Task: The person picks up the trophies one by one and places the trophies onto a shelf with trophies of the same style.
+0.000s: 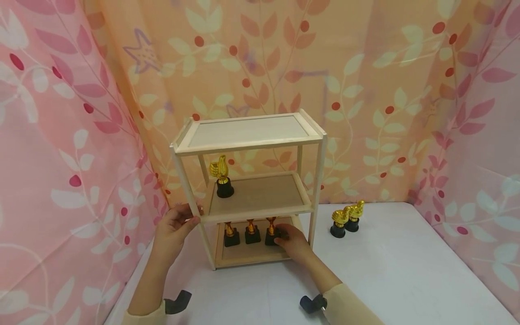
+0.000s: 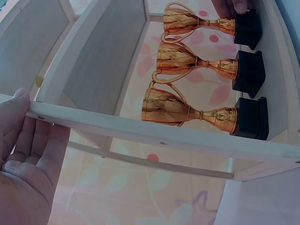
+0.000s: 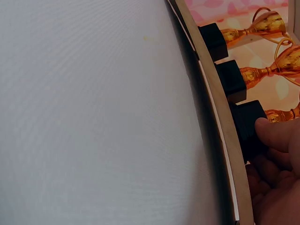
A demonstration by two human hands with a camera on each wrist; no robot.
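Note:
A three-tier wooden shelf (image 1: 252,131) stands on the table. My left hand (image 1: 174,228) grips its front left post (image 2: 98,121) near the middle tier, thumb on one side and fingers on the other. On the bottom tier three gold trophy cups with black square bases stand in a row. At the right end of that row, my right hand (image 1: 294,241) pinches the black base of the right trophy cup (image 3: 248,124). Beside it are the middle trophy cup (image 2: 185,61) and the left trophy cup (image 2: 168,108). The middle tier hides the cups' tops in the head view.
A gold thumbs-up trophy (image 1: 223,178) stands on the middle tier, at its left. Two more gold trophies (image 1: 339,221) with round black bases stand on the white table (image 1: 398,271) right of the shelf. Patterned curtains (image 1: 365,90) enclose the back and sides.

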